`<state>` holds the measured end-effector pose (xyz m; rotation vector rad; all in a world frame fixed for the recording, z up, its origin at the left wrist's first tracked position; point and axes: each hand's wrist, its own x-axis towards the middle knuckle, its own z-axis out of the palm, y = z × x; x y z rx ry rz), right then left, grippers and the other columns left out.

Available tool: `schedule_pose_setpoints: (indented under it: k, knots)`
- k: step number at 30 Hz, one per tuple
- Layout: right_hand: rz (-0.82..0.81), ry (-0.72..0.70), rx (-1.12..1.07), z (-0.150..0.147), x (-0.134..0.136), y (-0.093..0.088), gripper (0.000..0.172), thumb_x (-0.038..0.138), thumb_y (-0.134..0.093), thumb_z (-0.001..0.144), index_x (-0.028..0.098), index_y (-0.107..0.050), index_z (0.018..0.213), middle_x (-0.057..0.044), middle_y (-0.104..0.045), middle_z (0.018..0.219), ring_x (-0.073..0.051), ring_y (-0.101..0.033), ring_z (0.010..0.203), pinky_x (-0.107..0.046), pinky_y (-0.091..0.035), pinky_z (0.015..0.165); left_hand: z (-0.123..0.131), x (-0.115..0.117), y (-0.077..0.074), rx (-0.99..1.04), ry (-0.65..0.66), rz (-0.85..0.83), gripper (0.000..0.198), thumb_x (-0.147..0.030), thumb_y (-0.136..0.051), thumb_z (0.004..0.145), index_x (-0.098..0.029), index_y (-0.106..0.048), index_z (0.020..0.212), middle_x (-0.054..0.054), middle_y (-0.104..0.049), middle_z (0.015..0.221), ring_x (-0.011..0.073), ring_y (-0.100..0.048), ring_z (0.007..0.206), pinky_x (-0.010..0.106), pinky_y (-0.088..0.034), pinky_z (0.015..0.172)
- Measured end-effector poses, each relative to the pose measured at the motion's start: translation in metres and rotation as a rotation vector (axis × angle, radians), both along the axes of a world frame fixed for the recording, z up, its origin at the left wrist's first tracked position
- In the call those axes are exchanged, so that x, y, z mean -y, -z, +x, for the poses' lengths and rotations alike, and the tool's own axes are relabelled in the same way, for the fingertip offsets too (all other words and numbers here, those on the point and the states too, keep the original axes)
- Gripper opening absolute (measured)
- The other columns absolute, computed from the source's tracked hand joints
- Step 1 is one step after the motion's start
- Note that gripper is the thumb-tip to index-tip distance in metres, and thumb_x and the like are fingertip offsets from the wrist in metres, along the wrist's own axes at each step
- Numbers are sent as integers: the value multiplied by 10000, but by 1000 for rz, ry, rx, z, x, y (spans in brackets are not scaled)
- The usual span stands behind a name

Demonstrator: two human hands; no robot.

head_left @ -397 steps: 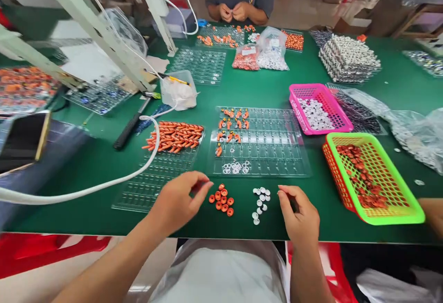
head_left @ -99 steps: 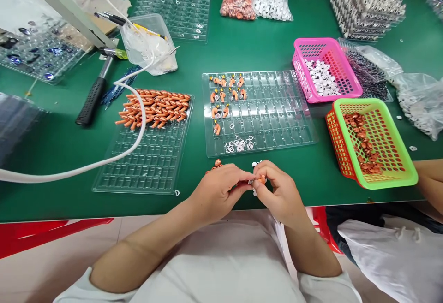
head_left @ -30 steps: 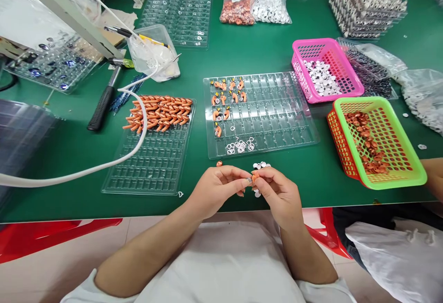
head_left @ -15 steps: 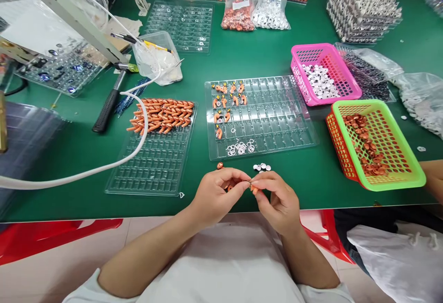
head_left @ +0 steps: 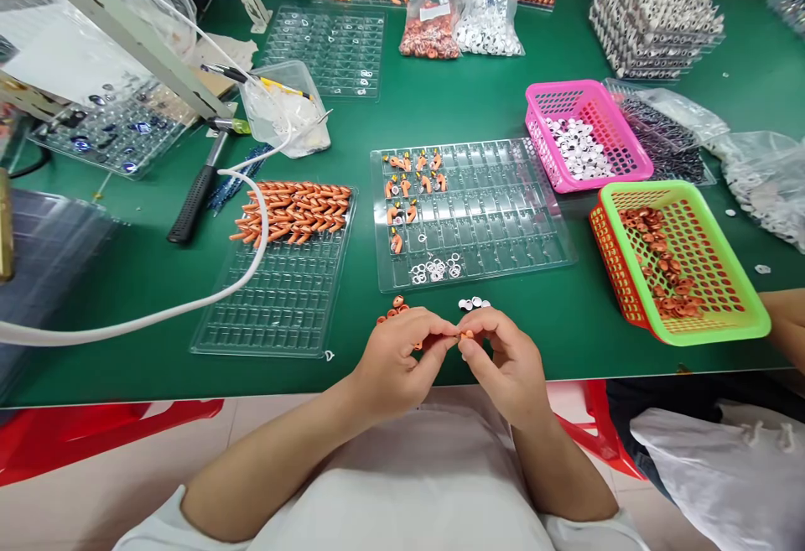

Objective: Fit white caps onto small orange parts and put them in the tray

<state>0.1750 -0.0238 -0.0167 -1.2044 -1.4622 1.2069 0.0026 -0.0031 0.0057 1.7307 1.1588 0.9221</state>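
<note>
Between the fingertips of both hands, close to the table's front edge, is a small orange part (head_left: 465, 335), mostly covered by the fingers. My left hand (head_left: 402, 358) pinches it from one side and my right hand (head_left: 506, 362) from the other. Small round orange-brown pieces (head_left: 397, 306) lie just beyond my left hand. A few white discs (head_left: 473, 304) lie beyond my right fingers. Behind the hands is a clear compartment tray (head_left: 478, 224) with orange curved parts (head_left: 395, 214) in its left cells and white rings (head_left: 433, 268) in the front row.
At left stand a tray of orange parts (head_left: 293, 211), a white hose (head_left: 251, 270) and a hammer (head_left: 194, 199). To the right are a pink basket (head_left: 635, 167) and a green basket (head_left: 748, 316), with another person's arm (head_left: 783, 324) beside it. Bags (head_left: 433, 27) lie farther back.
The orange part has been turned and raised slightly between my fingertips. My left hand has shifted a little, showing more round orange-brown pieces behind it.
</note>
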Motion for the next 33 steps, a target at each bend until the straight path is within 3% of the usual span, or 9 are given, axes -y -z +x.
schedule_pose_setpoints:
  k: [6, 9, 13, 18, 23, 27, 33]
  knots:
    - [42, 9, 95, 7, 0, -1, 196, 108, -531, 891, 250, -604, 1004, -17, -627, 890, -164, -569, 788, -309, -470, 713, -3, -1, 3, -40, 52, 2, 132, -158, -630, 883, -227, -735, 923, 18, -781, 793, 151, -690, 691, 263, -522, 692]
    - [81, -38, 120, 10, -1, -4, 256, 79, -540, 853, 248, -614, 1030, -18, -623, 889, -169, -569, 788, -321, -475, 723, -4, -1, 1, -40, 36, -101, 104, -170, -665, 861, -220, -710, 940, 18, -791, 846, 160, -720, 748, 256, -543, 724]
    - [131, -81, 154, 11, -1, -6, 192, 103, -579, 856, 247, -631, 972, -31, -634, 899, -189, -600, 821, -341, -492, 721, -6, 1, -1, 55, 48, -282, 116, -174, -666, 842, -211, -654, 952, 21, -793, 872, 174, -745, 795, 268, -569, 754]
    - [229, -177, 198, 10, 2, -2, 206, 83, -603, 861, 251, -635, 976, -50, -642, 984, -203, -617, 918, -356, -512, 761, -14, 6, 0, 165, 66, -549, 170, -169, -733, 780, -200, -606, 888, 6, -777, 786, 172, -747, 754, 258, -572, 724]
    - [350, -271, 206, 2, 9, 3, 276, 31, -577, 849, 237, -583, 1033, -69, -638, 1013, -220, -603, 967, -396, -507, 818, -23, 15, 1, 177, 33, -631, 197, -157, -783, 730, -192, -604, 804, -2, -761, 739, 165, -728, 714, 252, -564, 698]
    - [327, -271, 174, -1, 11, 4, 232, 40, -557, 853, 228, -549, 988, -65, -628, 971, -214, -593, 918, -387, -494, 777, -35, 16, -1, 50, 31, -515, 154, -208, -810, 734, -187, -659, 746, -3, -743, 731, 145, -686, 678, 237, -539, 673]
    - [240, -123, 98, 8, 7, 8, 195, 48, -511, 882, 233, -528, 942, -41, -601, 888, -199, -582, 855, -377, -476, 752, -53, 3, 7, -255, -36, -10, 56, -199, -663, 888, -191, -716, 900, 48, -719, 854, 175, -619, 823, 281, -502, 740]
